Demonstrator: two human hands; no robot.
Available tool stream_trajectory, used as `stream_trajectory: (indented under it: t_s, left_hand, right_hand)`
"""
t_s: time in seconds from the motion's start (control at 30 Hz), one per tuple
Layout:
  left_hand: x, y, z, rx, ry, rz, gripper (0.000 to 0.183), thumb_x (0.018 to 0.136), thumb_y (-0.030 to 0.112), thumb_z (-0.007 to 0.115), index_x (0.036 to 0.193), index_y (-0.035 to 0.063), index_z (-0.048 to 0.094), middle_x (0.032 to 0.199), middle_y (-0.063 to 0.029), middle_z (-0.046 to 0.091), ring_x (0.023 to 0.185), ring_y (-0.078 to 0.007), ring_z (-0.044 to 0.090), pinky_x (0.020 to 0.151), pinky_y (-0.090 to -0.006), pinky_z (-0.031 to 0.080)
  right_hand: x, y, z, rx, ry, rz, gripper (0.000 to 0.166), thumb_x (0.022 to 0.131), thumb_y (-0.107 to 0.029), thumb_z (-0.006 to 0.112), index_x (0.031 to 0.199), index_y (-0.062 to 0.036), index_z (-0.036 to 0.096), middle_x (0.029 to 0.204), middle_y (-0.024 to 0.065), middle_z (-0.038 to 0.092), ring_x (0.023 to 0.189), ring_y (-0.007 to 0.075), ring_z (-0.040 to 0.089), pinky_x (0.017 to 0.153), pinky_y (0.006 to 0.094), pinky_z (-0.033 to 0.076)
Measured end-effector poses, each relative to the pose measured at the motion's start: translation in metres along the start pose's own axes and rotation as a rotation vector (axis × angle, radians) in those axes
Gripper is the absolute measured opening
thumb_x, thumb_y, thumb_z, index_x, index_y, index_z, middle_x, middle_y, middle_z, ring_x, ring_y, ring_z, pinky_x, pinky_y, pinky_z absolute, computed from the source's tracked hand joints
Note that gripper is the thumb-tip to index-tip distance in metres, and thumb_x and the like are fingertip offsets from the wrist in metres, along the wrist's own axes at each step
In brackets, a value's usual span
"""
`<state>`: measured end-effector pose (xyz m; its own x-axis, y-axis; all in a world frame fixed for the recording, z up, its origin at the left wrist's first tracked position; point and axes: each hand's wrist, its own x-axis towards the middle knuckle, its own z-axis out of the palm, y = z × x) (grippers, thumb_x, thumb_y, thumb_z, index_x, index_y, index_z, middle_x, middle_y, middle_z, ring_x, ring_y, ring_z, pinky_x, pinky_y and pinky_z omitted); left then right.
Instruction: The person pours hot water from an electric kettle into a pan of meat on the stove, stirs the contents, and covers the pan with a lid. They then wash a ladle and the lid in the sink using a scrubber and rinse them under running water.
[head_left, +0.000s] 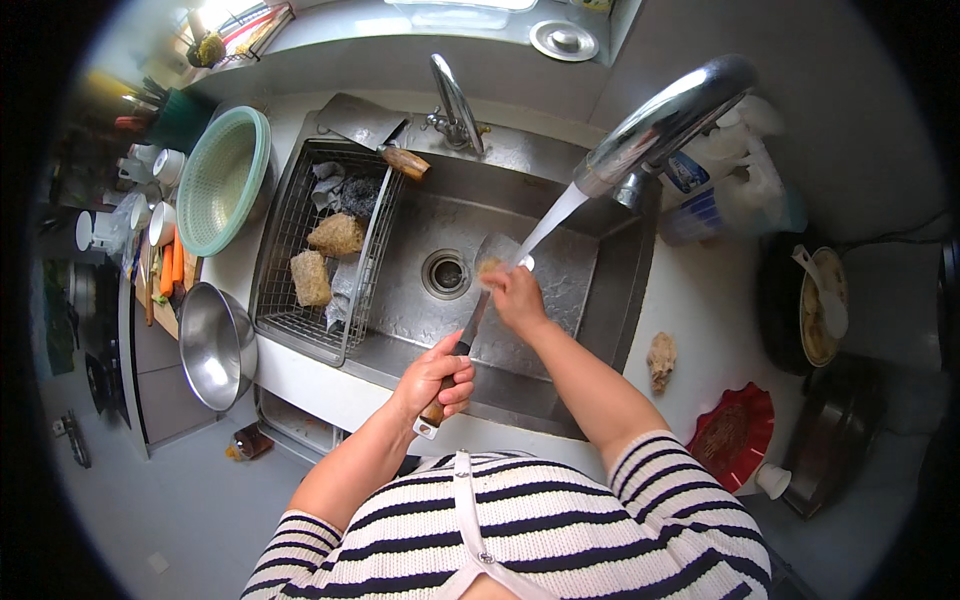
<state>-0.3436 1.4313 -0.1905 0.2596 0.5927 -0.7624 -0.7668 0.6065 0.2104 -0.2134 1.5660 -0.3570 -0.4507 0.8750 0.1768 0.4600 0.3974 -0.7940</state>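
My left hand (437, 380) is closed round the wooden handle of a long metal kitchen utensil (475, 324), held over the front part of the stainless steel sink (427, 199). At the utensil's far end, a rounded metal head shows blurred under the running water. There my right hand (514, 296) presses a small yellowish scrubber (491, 271) against it; the fingers are blurred. Water pours from the large chrome faucet (660, 127) onto the utensil's head beside my right fingers. The drain (446, 274) lies left of the utensil.
A wire basket (352, 330) with sponges hangs in the sink's left side. A cleaver (364, 124) rests across its back corner. Left stand a green colander (225, 180) and a steel bowl (216, 345). Right are a brown piece (661, 363) and a red fluted dish (735, 435).
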Motion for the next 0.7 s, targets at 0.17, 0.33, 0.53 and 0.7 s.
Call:
stream_trajectory:
  t_s: [0.17, 0.33, 0.53, 0.7]
  left_hand:
    - [0.01, -0.018, -0.009, 0.013, -0.102, -0.069, 0.059, 0.092, 0.007, 0.044, 0.142, 0.0217, 0.018, 0.07, -0.0037, 0.041, 0.041, -0.0087, 0.035, 0.034, -0.0251, 0.032]
    - [0.002, -0.007, 0.005, -0.019, 0.059, -0.059, 0.052, 0.092, 0.006, 0.042, 0.139, 0.0224, 0.026, 0.068, -0.0029, 0.039, 0.039, -0.007, 0.034, 0.033, -0.0234, 0.031]
    - [0.008, -0.015, -0.003, 0.009, -0.102, -0.034, 0.061, 0.091, 0.006, 0.044, 0.142, 0.0167, 0.012, 0.069, -0.0036, 0.04, 0.042, -0.0089, 0.036, 0.034, -0.0262, 0.035]
    - [0.006, -0.012, -0.002, 0.06, 0.014, 0.024, 0.062, 0.09, 0.005, 0.046, 0.143, 0.0197, 0.017, 0.068, -0.0033, 0.039, 0.04, -0.0088, 0.035, 0.032, -0.0249, 0.031]
  right_hand:
    - [0.006, 0.029, -0.024, -0.074, -0.085, -0.013, 0.021, 0.07, 0.002, 0.055, 0.085, -0.0094, 0.066, 0.093, 0.0096, 0.061, 0.088, 0.0341, 0.055, 0.081, 0.0409, 0.046]
    - [0.002, 0.019, 0.016, -0.009, 0.066, -0.212, 0.025, 0.071, -0.001, 0.053, 0.09, -0.0131, 0.065, 0.093, 0.0102, 0.06, 0.09, 0.0349, 0.054, 0.077, 0.044, 0.047]
    - [0.021, 0.032, 0.002, -0.091, -0.026, 0.003, 0.029, 0.073, -0.002, 0.05, 0.094, -0.0133, 0.066, 0.093, 0.0137, 0.06, 0.088, 0.0364, 0.054, 0.078, 0.0452, 0.046]
    - [-0.004, 0.018, -0.002, 0.203, -0.154, -0.065, 0.028, 0.07, 0.001, 0.049, 0.088, -0.0126, 0.067, 0.089, 0.0118, 0.059, 0.089, 0.034, 0.056, 0.078, 0.0428, 0.046]
